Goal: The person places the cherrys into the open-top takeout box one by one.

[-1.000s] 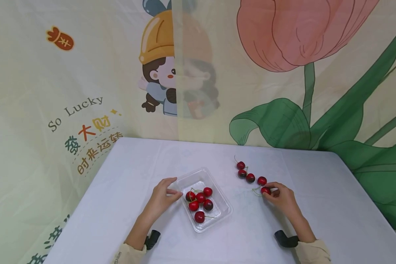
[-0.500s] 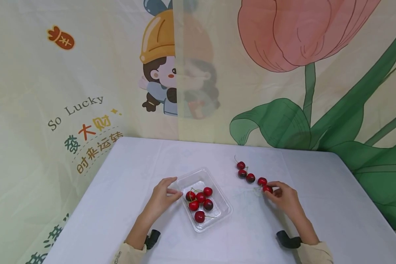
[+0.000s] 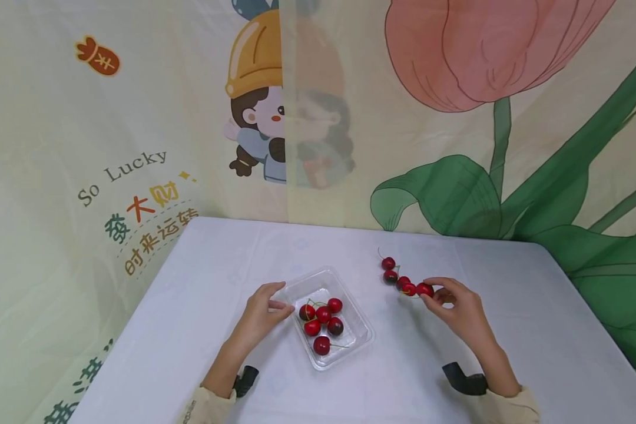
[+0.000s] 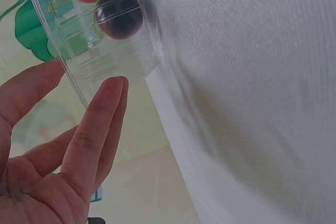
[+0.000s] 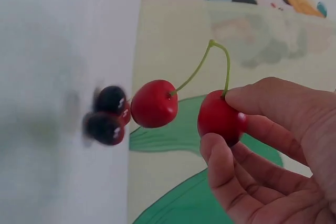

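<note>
My right hand (image 3: 458,306) pinches a red cherry (image 5: 218,116) between thumb and fingertips, above the table. A green forked stem (image 5: 211,43) joins it to a second red cherry (image 5: 155,104), which hangs beside it. Beyond the pair, several darker cherries (image 3: 389,277) lie on the table. My left hand (image 3: 262,309) is at the left side of a clear plastic container (image 3: 357,344), fingers fairly straight and fingertips (image 4: 113,85) against its outer wall. Inside the container are several red and dark cherries (image 3: 323,315), some with stems.
A white-covered table (image 3: 222,253) bears everything. Behind it hangs a printed cloth (image 3: 328,206) with a big pink flower and cartoon figures. Black wrist straps (image 3: 463,380) show at both forearms.
My right hand has lifted the joined cherries off the table and shifted slightly away from me. My left hand and the container have stayed put.
</note>
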A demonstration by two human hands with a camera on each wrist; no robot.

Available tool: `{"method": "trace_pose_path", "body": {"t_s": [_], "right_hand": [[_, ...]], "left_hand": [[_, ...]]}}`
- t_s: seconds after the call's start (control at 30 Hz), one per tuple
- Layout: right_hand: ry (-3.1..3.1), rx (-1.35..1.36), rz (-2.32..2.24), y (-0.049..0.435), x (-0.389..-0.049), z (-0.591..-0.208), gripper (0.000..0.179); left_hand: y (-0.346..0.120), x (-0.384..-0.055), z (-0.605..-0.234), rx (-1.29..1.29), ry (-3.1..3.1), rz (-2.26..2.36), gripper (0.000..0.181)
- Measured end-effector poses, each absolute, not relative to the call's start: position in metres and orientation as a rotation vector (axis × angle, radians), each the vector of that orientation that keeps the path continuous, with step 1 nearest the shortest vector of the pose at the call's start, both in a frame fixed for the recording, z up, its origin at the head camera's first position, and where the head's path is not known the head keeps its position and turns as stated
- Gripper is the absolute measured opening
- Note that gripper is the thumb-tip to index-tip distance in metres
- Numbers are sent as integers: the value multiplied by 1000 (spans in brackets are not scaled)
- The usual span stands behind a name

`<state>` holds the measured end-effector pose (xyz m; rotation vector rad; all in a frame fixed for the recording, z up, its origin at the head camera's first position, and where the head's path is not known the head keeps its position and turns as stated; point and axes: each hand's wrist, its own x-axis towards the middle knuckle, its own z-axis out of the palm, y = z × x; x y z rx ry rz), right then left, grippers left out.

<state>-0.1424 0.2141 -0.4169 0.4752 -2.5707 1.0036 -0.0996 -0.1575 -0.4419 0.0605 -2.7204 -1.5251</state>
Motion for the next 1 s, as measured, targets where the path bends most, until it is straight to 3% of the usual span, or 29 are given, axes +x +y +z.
{"method": "trace_pose_path", "body": {"t_s": [0.57,1.0], "right_hand": [[-2484,863,1070,135,-147,-385,36],[-2649,1073,1060,85,-152,-391,32]], "left_hand": [[-159,-97,-442,37,-2698,-1562,57],[-160,-97,-441,11,-2700,-1563,57]]}}
